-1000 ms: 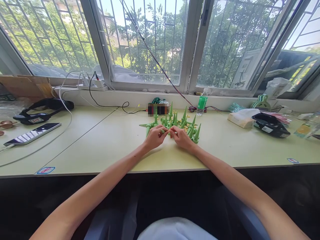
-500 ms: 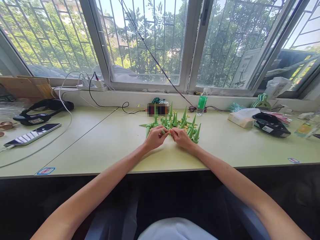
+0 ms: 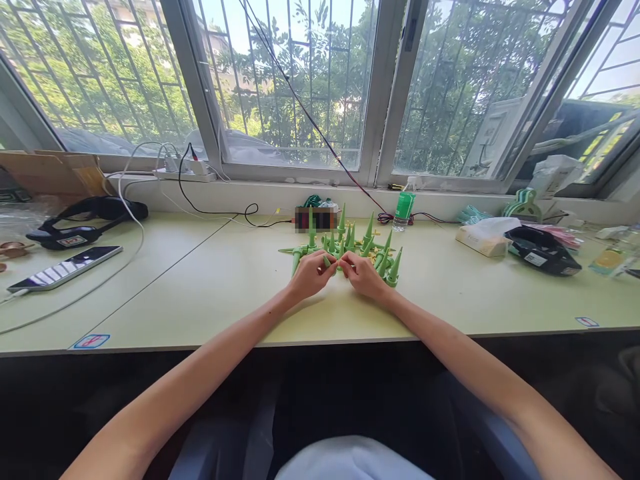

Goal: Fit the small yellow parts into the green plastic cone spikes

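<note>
In front of me on the table stands a cluster of green plastic watering spikes [image 3: 369,231], several upright with pointed tips and some with yellow small parts. My left hand [image 3: 314,272] is closed, with a green watering spike [image 3: 327,262] in its fingers, pointed end sticking out. Close beside it, my right hand [image 3: 364,272] is closed in a pinch at the near side of the cluster. What its fingertips hold is too small and hidden to make out. The fingertips of both hands nearly meet.
A water bottle [image 3: 404,205] stands behind the cluster, near a small boxy device [image 3: 315,219] with cables. To the right are a tissue box [image 3: 483,240] and a black head strap [image 3: 543,250]. A phone [image 3: 65,269] and another black strap [image 3: 85,223] lie on the left.
My fingertips have shifted slightly, and a small gap shows between the two hands. The green spike in my left hand is tilted more steeply. The cluster stays put.
</note>
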`<state>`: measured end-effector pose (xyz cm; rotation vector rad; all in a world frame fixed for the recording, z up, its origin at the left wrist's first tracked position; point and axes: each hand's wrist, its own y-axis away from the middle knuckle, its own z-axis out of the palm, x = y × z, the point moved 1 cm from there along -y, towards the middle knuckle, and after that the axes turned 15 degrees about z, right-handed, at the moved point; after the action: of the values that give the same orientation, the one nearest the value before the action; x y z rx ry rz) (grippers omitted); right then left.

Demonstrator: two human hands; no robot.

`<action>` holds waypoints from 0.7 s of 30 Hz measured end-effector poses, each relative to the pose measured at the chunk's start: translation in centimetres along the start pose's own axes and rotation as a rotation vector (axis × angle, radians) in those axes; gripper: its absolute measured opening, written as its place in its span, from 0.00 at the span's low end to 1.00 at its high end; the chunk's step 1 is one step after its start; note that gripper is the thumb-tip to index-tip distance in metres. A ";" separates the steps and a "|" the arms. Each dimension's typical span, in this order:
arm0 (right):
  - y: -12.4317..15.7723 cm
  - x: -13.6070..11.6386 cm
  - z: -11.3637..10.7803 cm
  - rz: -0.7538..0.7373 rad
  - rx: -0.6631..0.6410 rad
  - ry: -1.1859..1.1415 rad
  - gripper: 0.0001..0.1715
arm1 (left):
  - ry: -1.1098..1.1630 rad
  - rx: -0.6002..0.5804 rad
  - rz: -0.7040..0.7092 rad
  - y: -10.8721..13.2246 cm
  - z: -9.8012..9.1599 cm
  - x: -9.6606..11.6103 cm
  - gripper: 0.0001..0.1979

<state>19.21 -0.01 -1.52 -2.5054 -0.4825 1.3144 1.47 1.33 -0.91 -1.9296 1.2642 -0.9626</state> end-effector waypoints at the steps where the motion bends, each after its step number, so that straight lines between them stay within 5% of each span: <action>1: 0.0 0.1 0.0 0.002 0.002 0.006 0.14 | -0.002 -0.004 0.003 0.0 0.0 0.0 0.12; 13: -0.2 0.5 0.2 0.000 0.047 0.110 0.25 | 0.038 -0.052 0.006 -0.2 -0.2 0.6 0.12; 21: 0.1 -0.1 0.0 0.018 -0.004 0.008 0.12 | 0.160 0.029 -0.174 -0.4 0.0 -0.1 0.10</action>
<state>19.19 -0.12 -1.46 -2.5231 -0.4620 1.3104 1.63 1.52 -0.64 -1.9984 1.1760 -1.2379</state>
